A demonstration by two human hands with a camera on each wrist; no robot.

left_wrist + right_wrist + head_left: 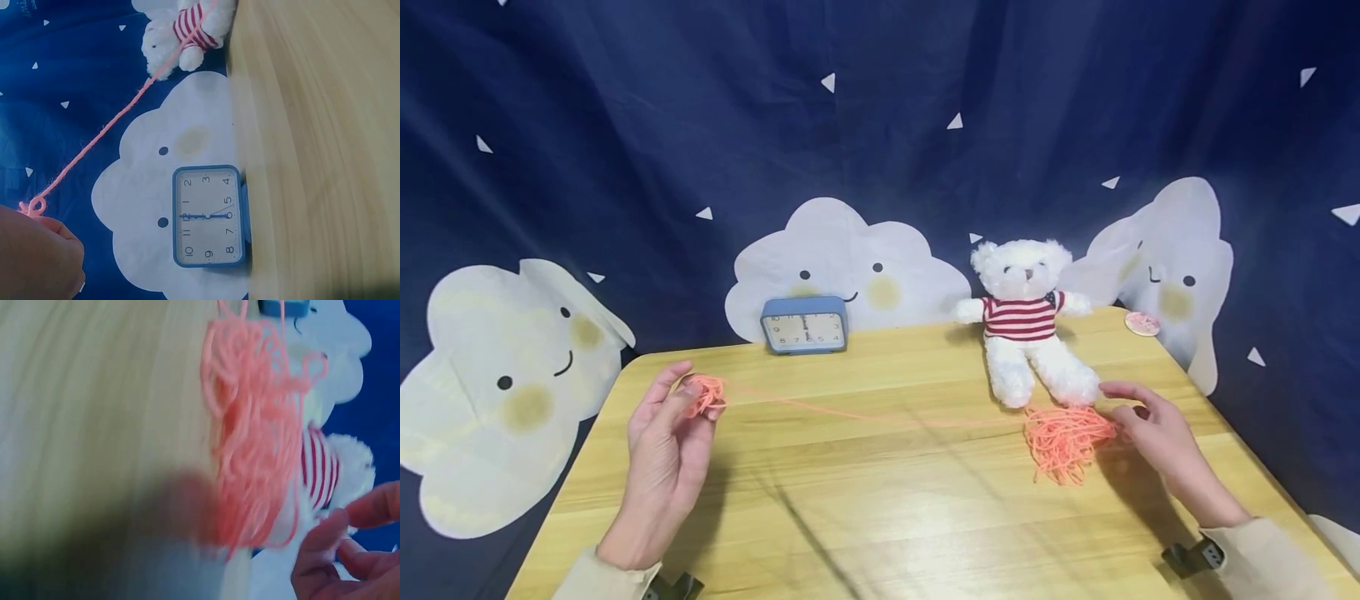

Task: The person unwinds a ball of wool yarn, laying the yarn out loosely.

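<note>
My left hand (670, 454) pinches a small wound bundle of coral-pink yarn (706, 395) between thumb and fingers, above the table's left side. From it a single strand (106, 128) runs across to a loose, tangled heap of the same yarn (1067, 443) on the right. Beside that heap is my right hand (1165, 442), thumb and forefinger a little apart in the head view, with no yarn plainly between them. In the right wrist view the heap (256, 437) looks blurred, and the fingers (319, 540) are to its right.
A white teddy bear (1026, 321) in a red-striped shirt sits behind the heap, its feet close to the yarn. The blue clock (805, 325) stands at the wooden table's (880, 500) back edge. A small round pink-patterned item (1142, 323) lies at the far right corner.
</note>
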